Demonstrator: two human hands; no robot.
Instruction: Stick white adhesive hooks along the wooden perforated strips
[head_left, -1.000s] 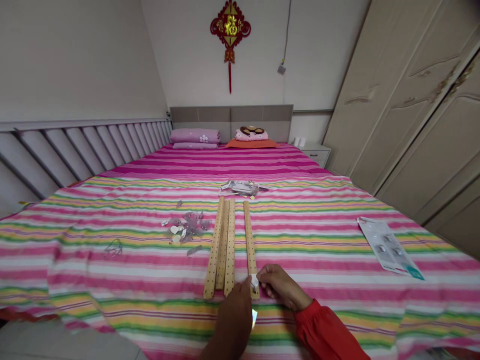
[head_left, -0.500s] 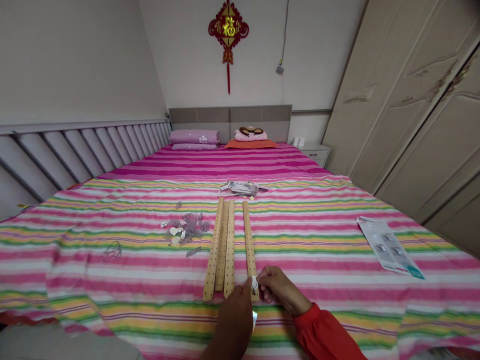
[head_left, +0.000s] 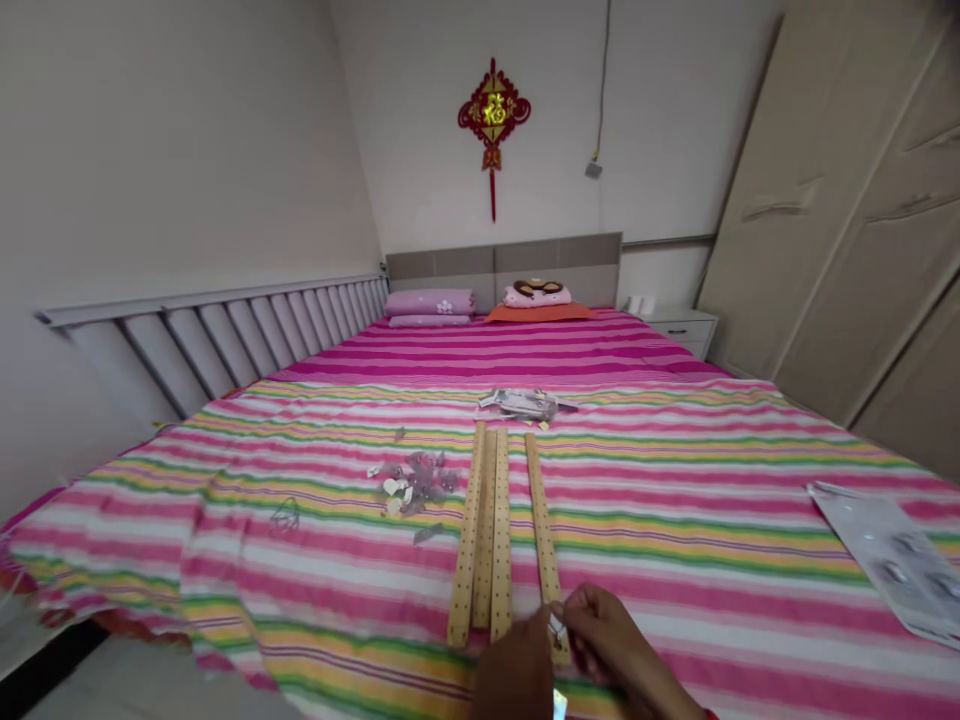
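Observation:
My left hand (head_left: 517, 665) and my right hand (head_left: 611, 640) meet over the near end of a single perforated wooden strip (head_left: 544, 530). Both are closed, with fingertips pinched at a small white tag-like piece (head_left: 556, 624). A tiny dark part shows just below it, too small to name. From under my left hand peeks a shiny whitish scrap (head_left: 559, 704); whether that hand grips it is hidden. Left of my hands lie several more perforated wooden strips (head_left: 501, 540), side by side and pointing away from me.
Small clear plastic bags with white tags (head_left: 409, 485) lie to the left, near a thin wire-like loop (head_left: 285, 515). Beyond the strips sits a pile of packets (head_left: 521, 404). A blister pack (head_left: 892, 560) rests at right. Everything lies on a striped bedsheet (head_left: 697, 500).
The view has swung left and up, so the scene sits farther right and lower. Both hands remain pinched at the white piece over the same strip's near end.

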